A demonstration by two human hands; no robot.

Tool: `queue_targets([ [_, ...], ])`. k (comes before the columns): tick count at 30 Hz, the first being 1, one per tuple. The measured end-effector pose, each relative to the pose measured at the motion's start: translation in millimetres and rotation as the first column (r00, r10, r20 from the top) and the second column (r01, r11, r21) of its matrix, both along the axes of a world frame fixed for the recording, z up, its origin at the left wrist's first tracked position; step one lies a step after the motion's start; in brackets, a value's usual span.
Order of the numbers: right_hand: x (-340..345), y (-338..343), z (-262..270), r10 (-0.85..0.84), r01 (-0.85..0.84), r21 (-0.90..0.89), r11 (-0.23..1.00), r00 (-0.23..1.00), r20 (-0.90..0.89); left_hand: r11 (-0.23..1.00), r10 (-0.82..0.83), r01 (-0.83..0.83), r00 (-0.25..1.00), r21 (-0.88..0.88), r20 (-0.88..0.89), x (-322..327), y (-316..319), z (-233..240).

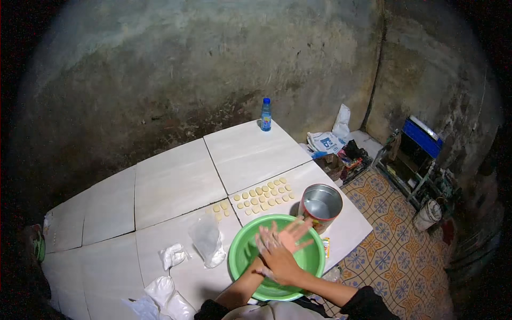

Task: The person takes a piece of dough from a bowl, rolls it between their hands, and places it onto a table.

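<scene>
Over a green plastic basin (pixel 237 256) at the table's front edge, my two hands cross. My left hand (pixel 295 237) reaches to the right, palm partly showing and fingers spread. Across its base lies my right hand (pixel 283 262), with a whitish coating on its fingers. Neither hand holds an object, and the basin's inside is partly hidden by them. Behind the basin, small flat dough pieces (pixel 264 189) lie in rows on the white tiled tabletop (pixel 180 172). A few more dough pieces (pixel 220 208) sit left of a tile joint.
A large open metal tin (pixel 322 202) stands right of the basin, beside a small yellow packet (pixel 326 247). Plastic bags of white powder (pixel 214 252), (pixel 173 256) and a larger bag (pixel 172 298) lie left. A blue-capped bottle (pixel 266 116) stands at the far corner.
</scene>
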State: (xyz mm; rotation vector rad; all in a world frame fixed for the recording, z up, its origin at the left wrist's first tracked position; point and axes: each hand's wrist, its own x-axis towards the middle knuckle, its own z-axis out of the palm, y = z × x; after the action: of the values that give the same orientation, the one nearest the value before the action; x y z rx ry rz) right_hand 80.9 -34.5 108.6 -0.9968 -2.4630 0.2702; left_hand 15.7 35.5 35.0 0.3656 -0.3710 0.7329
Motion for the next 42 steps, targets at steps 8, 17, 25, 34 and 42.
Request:
queue_targets([
  [8,25,33,-2,-0.301,0.304,0.035,0.952,0.95,-0.08,0.982,0.19,-0.166,0.881,0.092,-0.432,-11,-20,24],
  [17,34,21,-18,-0.322,0.32,0.053,0.946,0.946,0.036,0.965,0.26,-0.236,0.841,0.11,-0.475,-20,-9,44],
  [25,4,0,-7,0.018,-0.021,-0.059,0.998,0.999,-0.048,0.98,0.126,-0.142,0.985,-0.14,-0.117,0,-2,18],
  [34,5,31,-6,-0.227,0.228,0.065,0.972,0.974,-0.026,0.989,0.138,-0.149,0.954,-0.021,-0.266,-9,-12,15],
  [42,26,31,-25,-0.392,0.385,0.09,0.918,0.917,0.075,0.969,0.226,-0.247,0.891,-0.002,-0.394,-28,-14,27],
])
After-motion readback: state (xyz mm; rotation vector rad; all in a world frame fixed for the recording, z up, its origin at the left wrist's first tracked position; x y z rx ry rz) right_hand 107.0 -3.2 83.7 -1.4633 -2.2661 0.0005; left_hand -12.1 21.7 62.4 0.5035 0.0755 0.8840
